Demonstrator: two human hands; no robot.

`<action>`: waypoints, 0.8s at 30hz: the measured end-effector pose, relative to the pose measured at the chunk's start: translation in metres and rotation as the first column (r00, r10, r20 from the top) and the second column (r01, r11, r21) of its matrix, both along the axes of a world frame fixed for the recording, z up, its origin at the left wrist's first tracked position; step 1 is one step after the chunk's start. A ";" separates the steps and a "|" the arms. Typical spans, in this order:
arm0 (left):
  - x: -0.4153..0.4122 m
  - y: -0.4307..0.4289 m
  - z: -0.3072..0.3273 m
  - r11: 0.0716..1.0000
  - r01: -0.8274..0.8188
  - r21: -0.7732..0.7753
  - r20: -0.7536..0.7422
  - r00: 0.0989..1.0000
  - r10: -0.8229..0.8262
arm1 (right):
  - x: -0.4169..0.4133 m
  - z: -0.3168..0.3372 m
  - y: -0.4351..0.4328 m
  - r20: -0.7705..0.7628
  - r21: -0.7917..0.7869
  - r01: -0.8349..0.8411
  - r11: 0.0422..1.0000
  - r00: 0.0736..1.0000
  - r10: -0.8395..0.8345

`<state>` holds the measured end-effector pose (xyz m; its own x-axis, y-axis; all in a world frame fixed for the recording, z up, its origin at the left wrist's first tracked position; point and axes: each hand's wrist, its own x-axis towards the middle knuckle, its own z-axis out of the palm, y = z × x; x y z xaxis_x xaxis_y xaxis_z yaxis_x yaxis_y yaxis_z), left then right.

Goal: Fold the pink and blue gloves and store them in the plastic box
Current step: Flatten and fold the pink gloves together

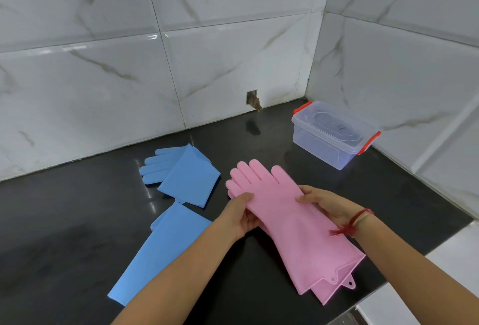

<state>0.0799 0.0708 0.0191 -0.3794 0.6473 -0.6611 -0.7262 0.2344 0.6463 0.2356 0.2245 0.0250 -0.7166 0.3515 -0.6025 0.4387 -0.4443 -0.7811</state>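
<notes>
pink gloves (293, 223) stacked, frame centre, pinched at both edges by left hand (239, 214) and right hand (329, 204) | plastic box (330, 134) upper right, lid on | risk: slick stacked pair sliding apart mid-fold

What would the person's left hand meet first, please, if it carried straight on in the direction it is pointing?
Probably the pink gloves it already grips at their near edge. The left hand points up and right across them; beyond lies bare black counter, though depth is uncertain.
</notes>
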 end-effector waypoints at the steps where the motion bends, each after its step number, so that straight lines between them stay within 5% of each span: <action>1: 0.001 -0.001 -0.003 1.000 0.002 -0.019 -0.018 1.000 -0.002 | 0.001 -0.002 0.002 0.031 0.011 -0.004 1.000 1.000 0.004; 10: 0.002 0.000 -0.003 0.997 0.047 -0.067 -0.127 0.990 -0.056 | 0.000 0.008 0.009 0.155 0.191 -0.067 0.979 0.987 0.037; 17: 0.005 -0.007 -0.004 0.981 0.085 -0.172 -0.446 0.881 -0.155 | 0.012 0.007 0.009 0.156 0.255 -0.041 0.966 0.988 0.001; 20: 0.004 -0.007 -0.008 0.961 0.081 -0.264 -0.626 0.744 -0.235 | 0.029 0.011 0.009 0.223 0.281 -0.156 0.947 0.970 0.094; 24: 0.006 -0.009 -0.014 0.897 0.034 -0.440 -0.824 0.381 -0.419 | 0.052 0.010 0.008 0.401 0.362 -0.325 0.874 0.901 0.168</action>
